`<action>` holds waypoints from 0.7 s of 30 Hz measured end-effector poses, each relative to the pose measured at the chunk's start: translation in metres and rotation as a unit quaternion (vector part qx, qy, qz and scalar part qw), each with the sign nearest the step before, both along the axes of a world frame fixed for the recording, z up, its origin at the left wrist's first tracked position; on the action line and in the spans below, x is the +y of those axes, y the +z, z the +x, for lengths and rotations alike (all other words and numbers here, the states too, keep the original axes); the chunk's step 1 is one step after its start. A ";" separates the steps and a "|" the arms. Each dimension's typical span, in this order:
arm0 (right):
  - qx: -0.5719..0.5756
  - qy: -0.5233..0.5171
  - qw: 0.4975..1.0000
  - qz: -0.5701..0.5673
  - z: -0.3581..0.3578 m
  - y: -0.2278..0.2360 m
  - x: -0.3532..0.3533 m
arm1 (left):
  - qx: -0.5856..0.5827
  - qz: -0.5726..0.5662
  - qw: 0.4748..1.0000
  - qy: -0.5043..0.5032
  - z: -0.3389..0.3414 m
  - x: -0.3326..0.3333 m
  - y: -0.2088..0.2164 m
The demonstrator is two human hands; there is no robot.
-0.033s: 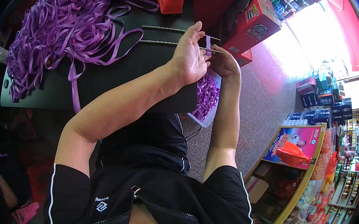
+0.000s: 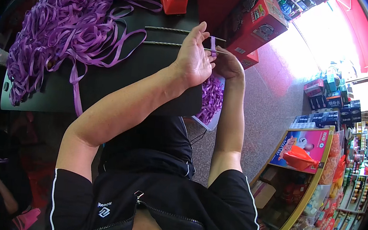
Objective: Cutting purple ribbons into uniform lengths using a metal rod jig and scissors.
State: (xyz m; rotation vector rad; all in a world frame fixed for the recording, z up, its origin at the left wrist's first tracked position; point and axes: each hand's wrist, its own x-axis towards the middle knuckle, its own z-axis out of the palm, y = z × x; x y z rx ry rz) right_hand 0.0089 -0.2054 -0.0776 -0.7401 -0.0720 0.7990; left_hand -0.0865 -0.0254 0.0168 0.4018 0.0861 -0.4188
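Two thin twisted metal rods reach out over the right edge of the black table, roughly side by side. Near their right ends a narrow purple ribbon passes around both. My left hand is over the nearer rod, palm turned to the right, thumb raised and fingers loosely bent with their tips beside the ribbon. My right hand is just right of the ribbon, its fingers closed at the ribbon's lower end; their tips are partly hidden. Below the hands, a pale bin holds a heap of cut purple ribbon pieces.
A big tangled pile of purple ribbon covers the left of the black table. A red tape dispenser stands at the back. Red cartons are beyond the right hand. A display cabinet stands at the right.
My right hand has shifted very slightly to the left. My left hand, the rods and the ribbon around them look the same.
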 end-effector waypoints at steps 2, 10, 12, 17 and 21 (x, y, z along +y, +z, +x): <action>-0.004 -0.005 1.000 0.023 -0.002 -0.014 0.005 | -0.001 0.003 1.000 0.002 -0.001 0.001 0.001; 0.040 0.019 0.977 0.208 -0.001 -0.040 0.028 | -0.004 0.005 1.000 0.014 -0.002 -0.001 0.001; 0.032 0.004 0.970 0.242 -0.004 -0.042 0.033 | -0.006 0.005 1.000 0.011 -0.001 -0.002 -0.001; 0.076 -0.025 0.948 0.308 -0.014 -0.032 0.058 | -0.013 0.010 1.000 0.016 0.001 0.002 -0.004; 0.096 -0.045 0.964 0.246 -0.010 -0.037 0.048 | -0.017 -0.002 1.000 0.016 0.001 0.001 -0.004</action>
